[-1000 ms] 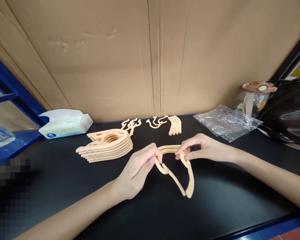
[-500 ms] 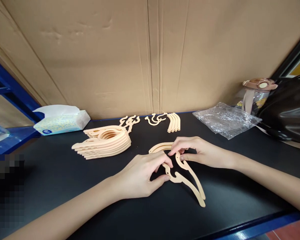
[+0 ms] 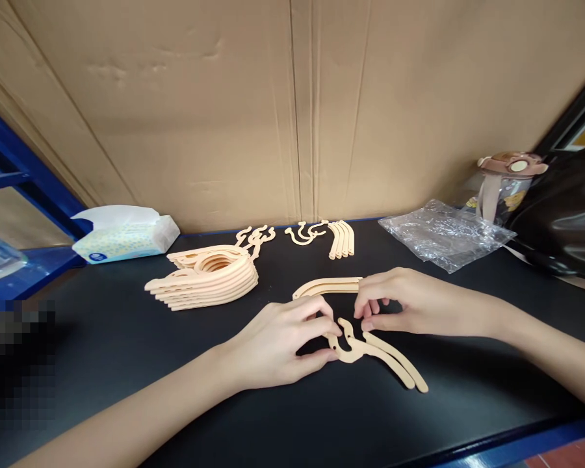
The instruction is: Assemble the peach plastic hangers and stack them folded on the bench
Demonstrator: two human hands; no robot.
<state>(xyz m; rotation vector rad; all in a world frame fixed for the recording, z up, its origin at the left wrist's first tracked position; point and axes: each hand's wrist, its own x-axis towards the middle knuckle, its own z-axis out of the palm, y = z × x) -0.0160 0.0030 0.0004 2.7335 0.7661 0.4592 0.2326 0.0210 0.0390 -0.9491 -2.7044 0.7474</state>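
My left hand point(image 3: 292, 341) pinches the hooked end of a beige clothes hanger arm point(image 3: 387, 364) between thumb and fingers. A second, similar hanger arm point(image 3: 400, 361) lies partly under the first, both curving toward the front right. Just above them is my right hand point(image 3: 394, 302), fingers bent, with a small gap between thumb and forefinger and nothing visible in it. Whether its fingertips touch the second arm I cannot tell. Behind both hands rests a long curved beige piece point(image 3: 326, 284), its right end hidden by the right hand.
Stacked beige hanger parts point(image 3: 209, 279) stand at the left, with loose hooks point(image 3: 258, 239) behind. More hooks point(image 3: 302, 237) and several curved strips point(image 3: 341, 240) lie at the back. A tissue pack point(image 3: 127, 237), crumpled plastic bag point(image 3: 443, 234), bottle point(image 3: 507, 182) and black bag point(image 3: 560, 214) edge the table.
My right hand has let go of the second hanger arm and drawn right. The two arms now overlap closely, farther right than before. My left hand keeps its pinch.
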